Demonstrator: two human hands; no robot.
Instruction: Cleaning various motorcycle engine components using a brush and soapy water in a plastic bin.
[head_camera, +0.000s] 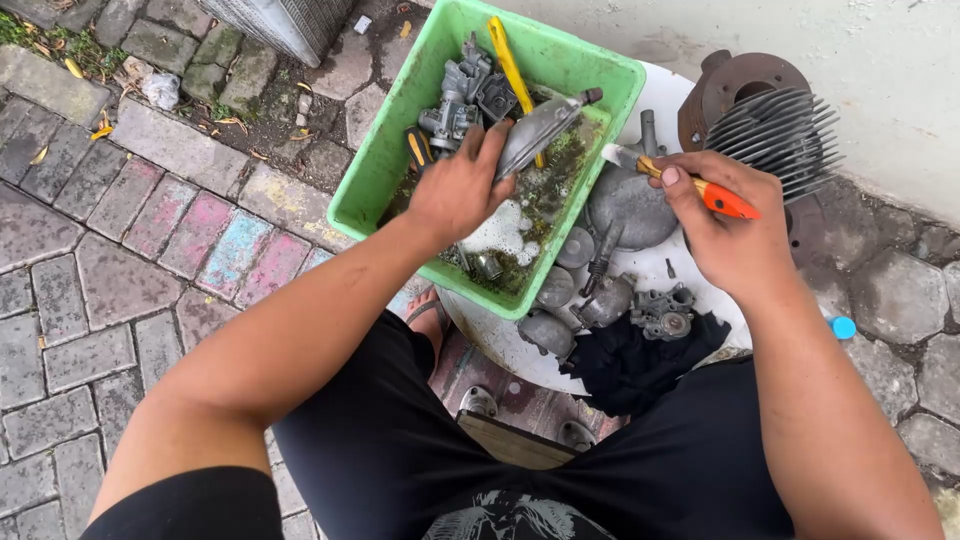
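head view: person seated on a paved yard, looking down at both hands over a wash tub.
left hand (455, 190): fingers clenched around a grey metal engine cover (540, 128), holding it tilted over the green plastic tub (395, 140).
right hand (735, 235): closed on an orange-handled brush (690, 185), bristle end pointing toward the cover but apart from it.
cover location: above the tub's middle, its far end near the tub's far rim, beside a yellow tool (512, 65).
tub contents: dirty foamy water (505, 230), a carburettor-like part (455, 105), other small metal bits.
round white tray (690, 275): right of the tub, carrying grey metal parts (630, 205), with a dark rag (635, 365) on its near edge.
finned cylinder (780, 125): beyond the right hand, by the wall.
blue cap (843, 327): on the paving, well apart.
step judged: scrubbing the cover with the brush.
doing it well: probably keep the cover over the tub so drips fall inside; grip firm since it looks wet and slick; work bristles into edges and recesses; turn the cover to reach the hidden side.
risk: cover slipping into the murky water, splashing the tray.
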